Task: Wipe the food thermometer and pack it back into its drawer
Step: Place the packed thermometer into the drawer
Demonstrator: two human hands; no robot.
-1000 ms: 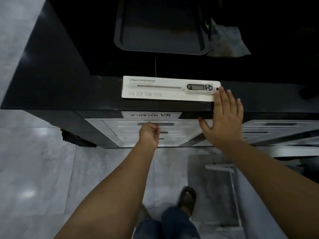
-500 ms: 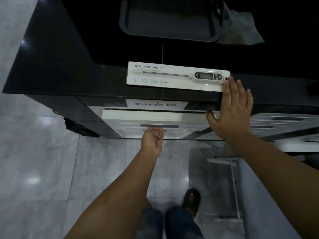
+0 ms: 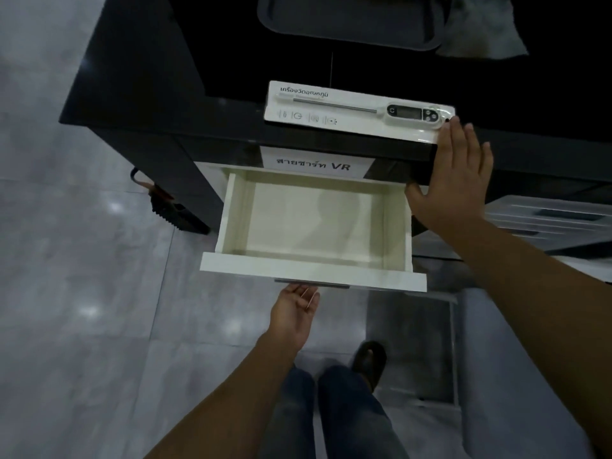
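The food thermometer (image 3: 381, 111), white with a thin metal probe and a dark display, lies in its white labelled package (image 3: 331, 122) on the front edge of the black counter. Below it a white drawer (image 3: 311, 271) stands pulled out, with nothing inside. My left hand (image 3: 294, 313) is palm up under the drawer's front, fingers hooked on the dark handle. My right hand (image 3: 453, 173) rests flat, fingers spread, on the counter edge, fingertips touching the package's right end.
A dark tray (image 3: 351, 24) and a grey cloth (image 3: 480, 31) sit farther back on the black counter (image 3: 149, 77). More white drawers (image 3: 546, 220) are at the right. My legs and a shoe (image 3: 369, 359) stand on the grey tiled floor below the drawer.
My left hand has pulled the white drawer from nearly closed to far out, showing its bare inside. My right hand stayed on the counter edge by the package.
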